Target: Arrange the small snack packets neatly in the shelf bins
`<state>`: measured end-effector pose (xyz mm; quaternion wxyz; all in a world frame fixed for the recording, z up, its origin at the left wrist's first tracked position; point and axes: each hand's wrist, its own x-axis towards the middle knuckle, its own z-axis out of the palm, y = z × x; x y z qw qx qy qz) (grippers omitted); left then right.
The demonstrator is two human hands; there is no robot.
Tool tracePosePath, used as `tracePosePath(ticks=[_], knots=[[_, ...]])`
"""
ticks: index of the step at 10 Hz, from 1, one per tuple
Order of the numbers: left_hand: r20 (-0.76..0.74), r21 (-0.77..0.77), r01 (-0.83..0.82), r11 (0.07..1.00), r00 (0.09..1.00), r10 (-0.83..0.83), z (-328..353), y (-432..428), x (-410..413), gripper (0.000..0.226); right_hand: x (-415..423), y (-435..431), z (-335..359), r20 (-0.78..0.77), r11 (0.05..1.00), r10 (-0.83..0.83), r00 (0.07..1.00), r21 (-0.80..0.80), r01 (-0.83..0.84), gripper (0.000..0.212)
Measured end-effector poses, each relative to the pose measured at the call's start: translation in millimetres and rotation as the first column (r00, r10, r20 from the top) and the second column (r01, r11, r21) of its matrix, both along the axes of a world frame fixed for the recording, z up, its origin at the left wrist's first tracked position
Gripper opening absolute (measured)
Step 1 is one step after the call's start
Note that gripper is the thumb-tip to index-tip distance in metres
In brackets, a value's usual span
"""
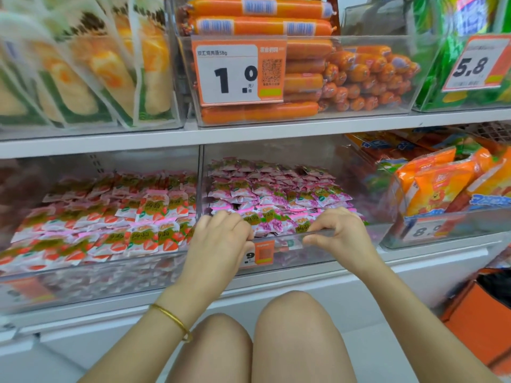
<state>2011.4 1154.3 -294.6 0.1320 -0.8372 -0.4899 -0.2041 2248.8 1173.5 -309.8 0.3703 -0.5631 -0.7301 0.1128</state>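
Note:
A clear plastic bin on the lower shelf holds several rows of small pink snack packets. My left hand and my right hand both curl over the bin's front rim, fingers inside against the front row of packets, thumbs on the outer face. The bin to the left holds small red-and-white strawberry packets in rows.
The upper shelf carries a bin of orange sausages with a price tag, corn packs at left and green bags at right. Orange snack bags fill the bin at lower right. My knees are below.

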Motion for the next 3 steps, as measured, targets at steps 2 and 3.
tracePosePath(ticks=[2,3], knots=[[0.272,0.014,0.020,1.000,0.962,-0.024,16.7,-23.4,-15.6,0.020,-5.0,-12.0,19.8,0.265,0.998,-0.045,0.963,-0.037,0.057,0.015],[0.540,0.126,-0.004,0.992,0.839,-0.065,48.5,-63.9,-43.3,0.022,-10.8,-40.4,51.0,-0.042,0.990,-0.040,0.998,0.136,0.046,0.010]])
